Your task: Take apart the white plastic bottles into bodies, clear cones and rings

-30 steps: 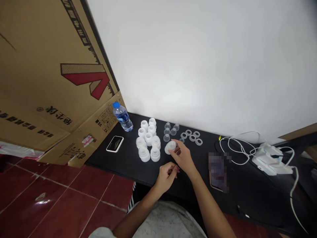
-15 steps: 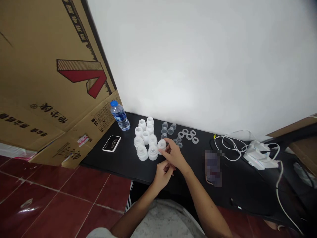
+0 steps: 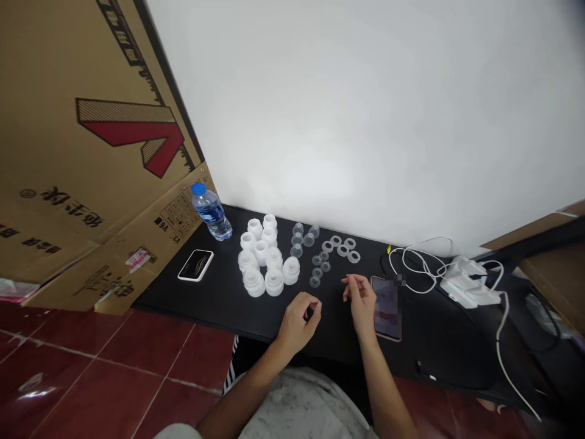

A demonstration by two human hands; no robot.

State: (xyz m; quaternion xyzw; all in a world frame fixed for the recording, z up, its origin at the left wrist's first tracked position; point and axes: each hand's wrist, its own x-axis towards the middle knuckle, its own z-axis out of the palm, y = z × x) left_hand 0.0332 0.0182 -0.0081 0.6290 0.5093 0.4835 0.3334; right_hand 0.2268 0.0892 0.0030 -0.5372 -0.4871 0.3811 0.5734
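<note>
On the black tabletop stand several white plastic caps in a tight group. The nearest one on the right, a white cap, stands apart from my hands. Right of the group are several small clear cups and several clear rings. My right hand hovers next to a smartphone, its fingers apart and holding nothing. My left hand rests curled near the table's front edge. Its curled fingers hide whatever they might hold.
A water bottle and a small black-and-white device stand left of the caps. White cables and a white charger lie at the right. A cardboard sheet leans at the left, above a red tile floor.
My right hand has let go of the white cap, which now stands with the group, and has moved right toward the smartphone. My left hand has moved slightly left, and the view has shifted.
</note>
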